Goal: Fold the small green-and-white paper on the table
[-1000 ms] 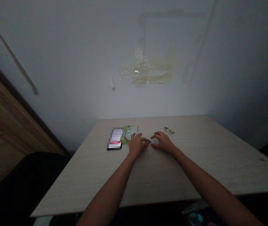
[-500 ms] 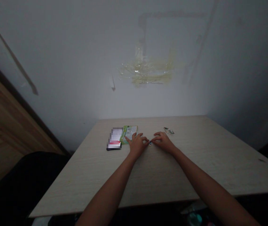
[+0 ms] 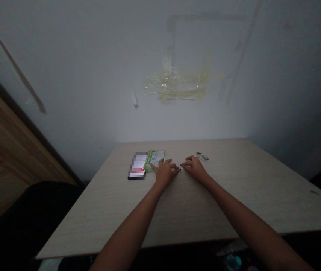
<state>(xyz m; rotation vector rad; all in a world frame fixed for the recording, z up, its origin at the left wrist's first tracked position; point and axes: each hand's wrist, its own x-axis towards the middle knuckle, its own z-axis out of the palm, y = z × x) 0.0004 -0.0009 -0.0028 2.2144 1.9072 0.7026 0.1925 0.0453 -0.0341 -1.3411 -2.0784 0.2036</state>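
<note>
Out over the table, my left hand [image 3: 165, 174] pinches a small white-and-blue piece [image 3: 180, 170] between thumb and forefinger, its other fingers spread. The piece is too small to name. Just right of it is my right hand [image 3: 196, 168], thumb and fingertips drawn together in a pinch a little above and apart from the piece. Whether anything sits between those fingertips cannot be made out. A green-and-white printed packet or card [image 3: 155, 156] lies behind my left hand, partly covered by its fingers.
A phone-like dark-edged object [image 3: 137, 167], its face blurred out, lies left of the green card. A crumpled small wrapper [image 3: 202, 156] is behind my right hand. A tiny scrap [image 3: 314, 192] lies near the right edge of the wooden table [image 3: 115, 210]. The wall [image 3: 93, 94] stands behind.
My right hand has drawn slightly back from the small piece, its fingertips lifting a little up and away. My left hand stays nearly still, holding the piece.
</note>
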